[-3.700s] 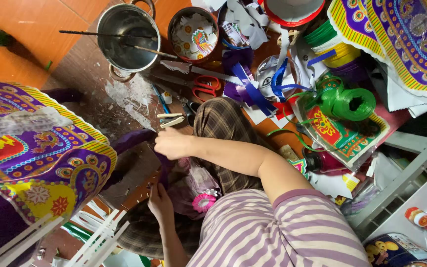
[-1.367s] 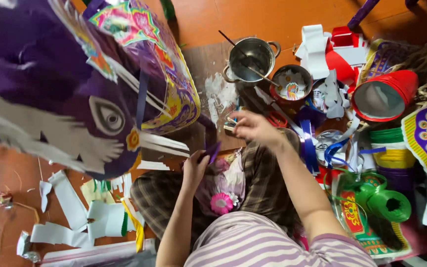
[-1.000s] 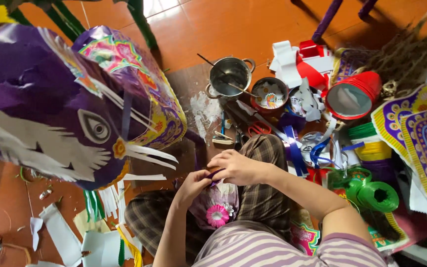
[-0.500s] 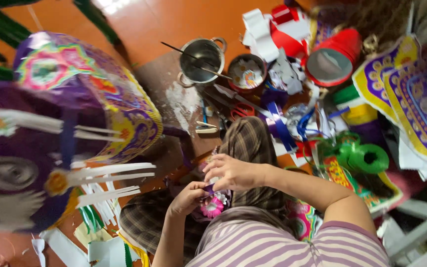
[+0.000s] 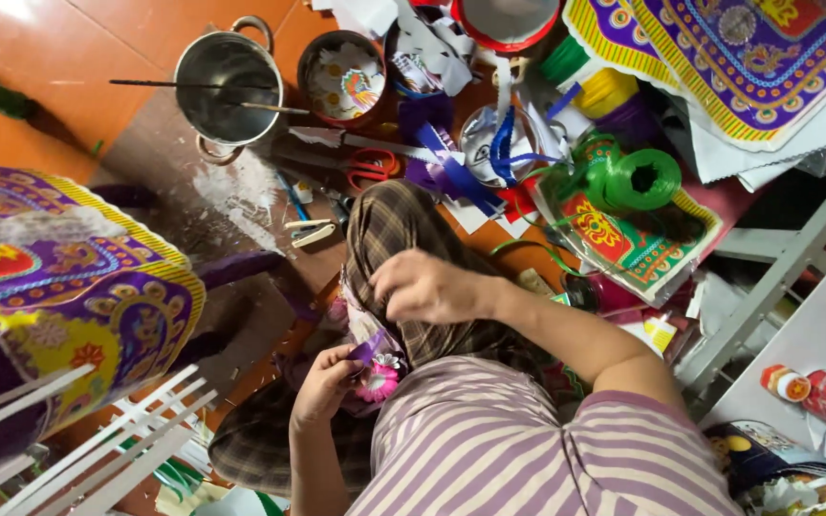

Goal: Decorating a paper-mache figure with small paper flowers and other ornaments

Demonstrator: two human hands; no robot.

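Observation:
My left hand (image 5: 320,384) sits low by my lap and pinches a small purple paper piece (image 5: 367,350), right beside a pink paper flower (image 5: 378,383). My right hand (image 5: 424,285) hovers over my plaid-trousered knee (image 5: 399,225), seen from the back with the fingers curled down. What lies under those fingers is hidden. Both hands are close together, the right one a little farther from me.
A big purple and yellow patterned paper figure (image 5: 78,287) with white strips (image 5: 97,440) fills the left. On the orange floor stand a steel pot (image 5: 228,81) with sticks across it, a decorated bowl (image 5: 341,76), red-handled scissors (image 5: 372,164), a green ribbon roll (image 5: 644,180) and piles of patterned paper (image 5: 719,57).
My right hand reached out to the tools on the floor, came back to my left hand, and has now lifted slightly away from it. The view swung right, off the paper figure.

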